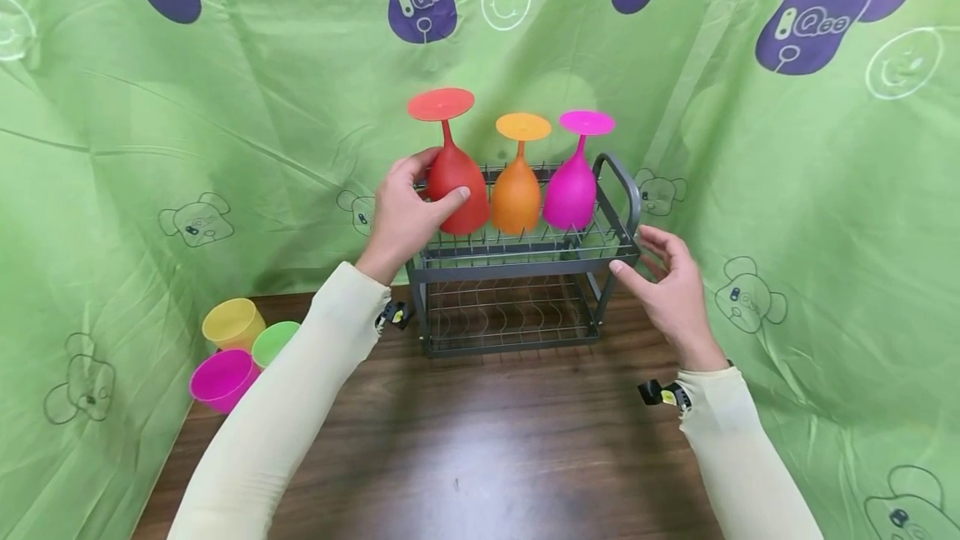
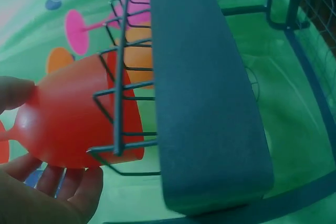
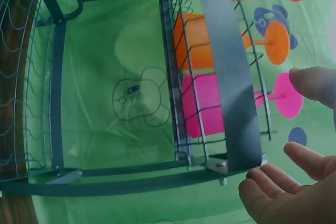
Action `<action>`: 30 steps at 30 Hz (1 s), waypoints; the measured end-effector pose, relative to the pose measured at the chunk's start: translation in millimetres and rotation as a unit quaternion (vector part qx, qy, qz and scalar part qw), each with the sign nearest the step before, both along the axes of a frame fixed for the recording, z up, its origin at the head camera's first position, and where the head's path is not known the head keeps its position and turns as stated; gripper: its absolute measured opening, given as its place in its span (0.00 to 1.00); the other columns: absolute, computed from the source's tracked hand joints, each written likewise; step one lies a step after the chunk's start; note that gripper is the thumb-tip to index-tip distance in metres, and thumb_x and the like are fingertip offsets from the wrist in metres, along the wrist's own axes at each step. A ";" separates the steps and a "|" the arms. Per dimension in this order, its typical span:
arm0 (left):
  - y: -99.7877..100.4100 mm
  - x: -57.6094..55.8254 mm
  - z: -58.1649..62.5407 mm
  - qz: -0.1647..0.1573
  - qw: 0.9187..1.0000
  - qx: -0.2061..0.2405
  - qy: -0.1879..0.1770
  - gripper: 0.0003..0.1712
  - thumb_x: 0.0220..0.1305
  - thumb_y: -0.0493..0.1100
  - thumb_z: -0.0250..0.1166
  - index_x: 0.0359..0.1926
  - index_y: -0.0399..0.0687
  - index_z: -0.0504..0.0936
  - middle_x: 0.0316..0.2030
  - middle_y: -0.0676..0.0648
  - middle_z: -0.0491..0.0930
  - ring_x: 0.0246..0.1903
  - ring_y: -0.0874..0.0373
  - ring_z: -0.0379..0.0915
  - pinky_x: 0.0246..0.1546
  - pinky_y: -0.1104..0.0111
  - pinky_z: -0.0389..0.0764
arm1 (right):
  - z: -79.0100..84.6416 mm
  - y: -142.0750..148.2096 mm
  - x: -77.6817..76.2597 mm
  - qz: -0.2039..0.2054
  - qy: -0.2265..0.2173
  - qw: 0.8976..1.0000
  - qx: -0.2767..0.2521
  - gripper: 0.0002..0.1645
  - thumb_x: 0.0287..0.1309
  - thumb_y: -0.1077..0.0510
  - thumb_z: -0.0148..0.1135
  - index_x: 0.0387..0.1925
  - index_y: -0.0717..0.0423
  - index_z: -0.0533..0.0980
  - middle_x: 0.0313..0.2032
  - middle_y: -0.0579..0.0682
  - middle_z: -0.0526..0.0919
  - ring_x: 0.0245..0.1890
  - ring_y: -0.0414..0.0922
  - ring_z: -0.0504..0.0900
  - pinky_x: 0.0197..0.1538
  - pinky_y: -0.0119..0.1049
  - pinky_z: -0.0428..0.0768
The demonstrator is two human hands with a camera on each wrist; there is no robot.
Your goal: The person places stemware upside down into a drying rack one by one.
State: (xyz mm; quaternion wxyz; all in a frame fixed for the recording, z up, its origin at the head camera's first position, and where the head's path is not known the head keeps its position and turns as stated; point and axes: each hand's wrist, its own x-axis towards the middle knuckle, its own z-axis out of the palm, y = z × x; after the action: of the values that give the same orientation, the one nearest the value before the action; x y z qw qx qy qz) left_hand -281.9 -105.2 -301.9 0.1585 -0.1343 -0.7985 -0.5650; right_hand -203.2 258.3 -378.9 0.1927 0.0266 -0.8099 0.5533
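My left hand (image 1: 408, 211) holds a red plastic goblet (image 1: 457, 190) by its bowl, thumb in front and fingers on the far side. The goblet is upside down at the left of the upper tier of a dark grey two-tier dish rack (image 1: 525, 269); its rim is down among the wires in the left wrist view. Beside it stand an upturned orange goblet (image 1: 517, 198) and a magenta goblet (image 1: 570, 194). My right hand (image 1: 671, 290) is at the rack's right front corner, fingers loosely spread and thumb apart, fingertips right at the frame (image 3: 244, 150).
On the wooden table (image 1: 480, 448), at the left, stand a yellow cup (image 1: 232, 323), a magenta cup (image 1: 225, 380) and a green cup (image 1: 273, 342), partly behind my left sleeve. The rack's lower wire tier (image 1: 510, 311) holds nothing. Green printed cloth (image 1: 247, 107) hangs around the table.
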 end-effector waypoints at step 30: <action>13.4 -31.6 -10.6 0.023 0.995 -0.062 -0.078 0.38 0.67 0.46 0.72 0.76 0.47 0.71 0.66 0.44 0.74 0.65 0.47 0.72 0.56 0.50 0.88 | -8.4 -1.1 -11.8 0.008 -0.043 0.999 -0.020 0.45 0.61 0.54 0.78 0.75 0.56 0.67 0.74 0.56 0.71 0.77 0.53 0.68 0.80 0.50 0.67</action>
State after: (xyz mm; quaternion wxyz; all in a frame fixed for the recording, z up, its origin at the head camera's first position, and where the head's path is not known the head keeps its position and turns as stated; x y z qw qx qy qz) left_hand -313.5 -91.8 -312.5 0.0995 -0.0812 -0.8450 -0.5192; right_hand -215.0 257.2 -387.3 0.1537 0.0050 -0.8059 0.5718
